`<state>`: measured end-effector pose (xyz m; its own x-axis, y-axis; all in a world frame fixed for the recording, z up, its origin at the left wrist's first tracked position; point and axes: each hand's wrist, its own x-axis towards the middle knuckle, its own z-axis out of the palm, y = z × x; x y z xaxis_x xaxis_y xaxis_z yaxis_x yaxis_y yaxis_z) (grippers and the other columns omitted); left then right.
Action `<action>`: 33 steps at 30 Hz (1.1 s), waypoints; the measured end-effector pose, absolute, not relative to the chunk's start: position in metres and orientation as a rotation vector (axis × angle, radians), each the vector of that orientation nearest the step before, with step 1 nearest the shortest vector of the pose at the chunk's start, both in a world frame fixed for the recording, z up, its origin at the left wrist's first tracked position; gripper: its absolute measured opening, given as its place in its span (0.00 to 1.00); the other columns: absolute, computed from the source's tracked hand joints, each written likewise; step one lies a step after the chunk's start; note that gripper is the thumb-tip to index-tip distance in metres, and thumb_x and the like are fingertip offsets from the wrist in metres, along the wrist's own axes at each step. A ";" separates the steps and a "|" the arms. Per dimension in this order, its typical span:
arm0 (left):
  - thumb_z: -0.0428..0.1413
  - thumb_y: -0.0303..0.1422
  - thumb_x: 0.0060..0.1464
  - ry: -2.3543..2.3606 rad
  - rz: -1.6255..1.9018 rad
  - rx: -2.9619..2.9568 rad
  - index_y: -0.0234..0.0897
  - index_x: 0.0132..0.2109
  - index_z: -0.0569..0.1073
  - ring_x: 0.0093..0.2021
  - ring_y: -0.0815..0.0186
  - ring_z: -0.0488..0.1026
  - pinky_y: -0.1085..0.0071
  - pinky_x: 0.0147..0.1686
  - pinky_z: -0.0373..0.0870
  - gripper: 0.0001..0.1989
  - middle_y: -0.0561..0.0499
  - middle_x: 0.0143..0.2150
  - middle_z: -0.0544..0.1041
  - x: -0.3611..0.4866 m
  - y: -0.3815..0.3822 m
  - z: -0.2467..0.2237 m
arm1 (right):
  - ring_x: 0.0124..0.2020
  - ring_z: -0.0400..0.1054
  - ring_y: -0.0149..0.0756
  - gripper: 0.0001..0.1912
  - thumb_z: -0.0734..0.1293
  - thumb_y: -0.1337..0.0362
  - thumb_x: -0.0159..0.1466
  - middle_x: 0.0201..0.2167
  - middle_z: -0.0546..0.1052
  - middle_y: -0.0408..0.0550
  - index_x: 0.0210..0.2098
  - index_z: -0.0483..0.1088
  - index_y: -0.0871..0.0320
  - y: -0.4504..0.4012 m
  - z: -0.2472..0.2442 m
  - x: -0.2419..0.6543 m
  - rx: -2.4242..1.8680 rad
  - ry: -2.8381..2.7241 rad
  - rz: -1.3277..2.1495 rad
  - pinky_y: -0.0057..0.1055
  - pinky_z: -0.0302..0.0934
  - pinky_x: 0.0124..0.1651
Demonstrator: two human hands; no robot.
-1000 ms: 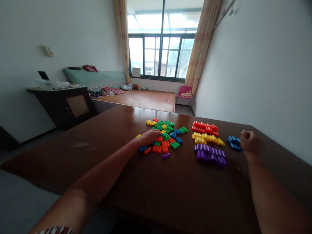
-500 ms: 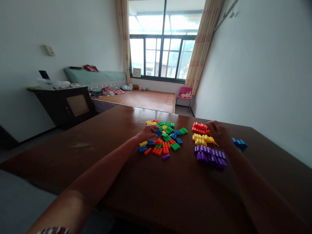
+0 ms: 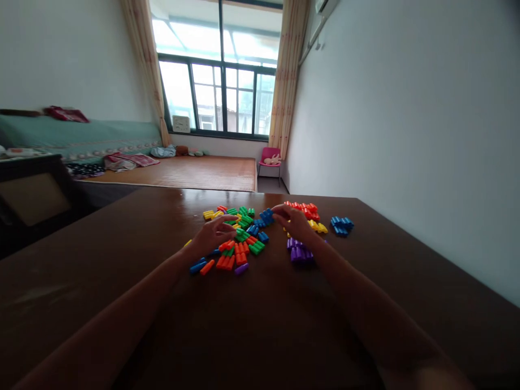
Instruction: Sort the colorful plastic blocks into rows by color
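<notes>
Head: hands seemingly inside table edges

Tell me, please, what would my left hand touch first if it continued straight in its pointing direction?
Your left hand would probably meet the green pieces in the mixed pile, just beyond its fingertips. Depth is unclear, so it might pass above them.

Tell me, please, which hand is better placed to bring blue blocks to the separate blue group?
The right hand, probably: it holds blue blocks and is nearer the separate blue group. The left hand is over the mixed pile, farther away.
</notes>
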<state>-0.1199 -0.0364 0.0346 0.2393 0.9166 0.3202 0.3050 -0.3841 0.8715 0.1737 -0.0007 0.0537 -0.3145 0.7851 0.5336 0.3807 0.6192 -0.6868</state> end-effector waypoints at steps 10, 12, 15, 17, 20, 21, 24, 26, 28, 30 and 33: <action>0.64 0.46 0.35 1.581 1.435 1.471 0.35 0.45 0.77 0.38 0.58 0.76 0.68 0.34 0.73 0.28 0.47 0.33 0.80 -0.209 -0.005 0.019 | 0.23 0.71 0.33 0.15 0.66 0.61 0.58 0.24 0.77 0.52 0.40 0.73 0.65 0.027 0.017 0.429 -1.874 -0.898 0.409 0.25 0.65 0.26; 0.64 0.44 0.35 1.602 1.451 1.429 0.35 0.44 0.77 0.37 0.59 0.76 0.69 0.33 0.73 0.27 0.47 0.33 0.80 -0.215 -0.002 0.013 | 0.22 0.70 0.35 0.13 0.67 0.61 0.56 0.20 0.75 0.51 0.35 0.74 0.65 0.019 0.003 0.441 -1.999 -0.895 0.459 0.27 0.65 0.25; 0.63 0.42 0.34 1.631 1.423 1.412 0.36 0.45 0.77 0.36 0.60 0.76 0.71 0.31 0.72 0.27 0.48 0.32 0.79 -0.222 0.003 0.003 | 0.23 0.71 0.38 0.13 0.70 0.59 0.53 0.17 0.74 0.50 0.30 0.76 0.64 0.015 -0.005 0.440 -2.058 -0.937 0.461 0.29 0.64 0.26; 0.63 0.42 0.34 1.666 1.391 1.415 0.37 0.46 0.77 0.34 0.61 0.76 0.72 0.30 0.72 0.27 0.48 0.31 0.79 -0.225 0.005 -0.002 | 0.25 0.72 0.40 0.13 0.71 0.58 0.52 0.17 0.74 0.50 0.28 0.77 0.63 0.017 -0.004 0.437 -2.106 -1.022 0.420 0.29 0.64 0.28; 0.62 0.42 0.35 1.720 1.357 1.437 0.37 0.46 0.77 0.33 0.61 0.75 0.72 0.29 0.70 0.28 0.49 0.30 0.79 -0.226 0.005 -0.005 | 0.27 0.73 0.41 0.11 0.69 0.59 0.53 0.18 0.75 0.50 0.28 0.77 0.61 0.018 0.000 0.436 -2.185 -1.126 0.342 0.29 0.64 0.30; 0.62 0.42 0.35 1.729 1.351 1.444 0.37 0.46 0.77 0.33 0.61 0.75 0.72 0.29 0.70 0.27 0.48 0.31 0.80 -0.225 0.005 -0.005 | 0.27 0.73 0.41 0.10 0.68 0.59 0.54 0.18 0.76 0.51 0.28 0.78 0.60 0.018 0.001 0.436 -2.203 -1.133 0.330 0.30 0.64 0.30; 0.62 0.42 0.35 1.733 1.327 1.473 0.37 0.45 0.78 0.34 0.60 0.76 0.72 0.29 0.69 0.26 0.48 0.32 0.80 -0.221 0.002 -0.002 | 0.28 0.73 0.41 0.11 0.66 0.60 0.55 0.20 0.77 0.51 0.30 0.78 0.60 0.015 0.003 0.435 -2.249 -1.142 0.324 0.30 0.64 0.32; 0.62 0.43 0.35 1.729 1.310 1.493 0.37 0.44 0.78 0.35 0.60 0.76 0.72 0.29 0.69 0.26 0.48 0.33 0.80 -0.218 0.001 -0.001 | 0.29 0.73 0.41 0.11 0.65 0.61 0.56 0.20 0.77 0.50 0.31 0.78 0.59 0.013 0.004 0.432 -2.258 -1.161 0.309 0.30 0.64 0.33; 0.62 0.43 0.35 1.728 1.303 1.506 0.37 0.45 0.78 0.34 0.60 0.75 0.72 0.29 0.69 0.26 0.48 0.33 0.80 -0.217 0.001 0.000 | 0.29 0.74 0.41 0.11 0.65 0.61 0.55 0.20 0.77 0.49 0.31 0.78 0.57 0.012 0.004 0.430 -2.242 -1.189 0.266 0.30 0.64 0.33; 0.62 0.43 0.35 1.728 1.303 1.518 0.37 0.44 0.78 0.34 0.61 0.75 0.73 0.29 0.68 0.26 0.49 0.32 0.80 -0.218 0.001 -0.002 | 0.29 0.73 0.40 0.11 0.65 0.61 0.55 0.18 0.76 0.47 0.31 0.78 0.56 0.012 0.003 0.430 -2.218 -1.214 0.220 0.29 0.64 0.34; 0.61 0.42 0.36 1.721 1.295 1.568 0.37 0.44 0.78 0.34 0.61 0.75 0.72 0.28 0.68 0.25 0.48 0.33 0.80 -0.222 0.004 -0.006 | 0.27 0.73 0.40 0.13 0.63 0.61 0.56 0.17 0.75 0.48 0.34 0.78 0.57 0.015 -0.002 0.436 -2.173 -1.234 0.177 0.30 0.64 0.33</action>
<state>-0.2216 0.0040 -0.0061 -0.2344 0.9413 0.2430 0.4946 -0.0998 0.8634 0.4365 0.0147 -0.0024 0.5530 0.8131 0.1819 0.7291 -0.3666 -0.5780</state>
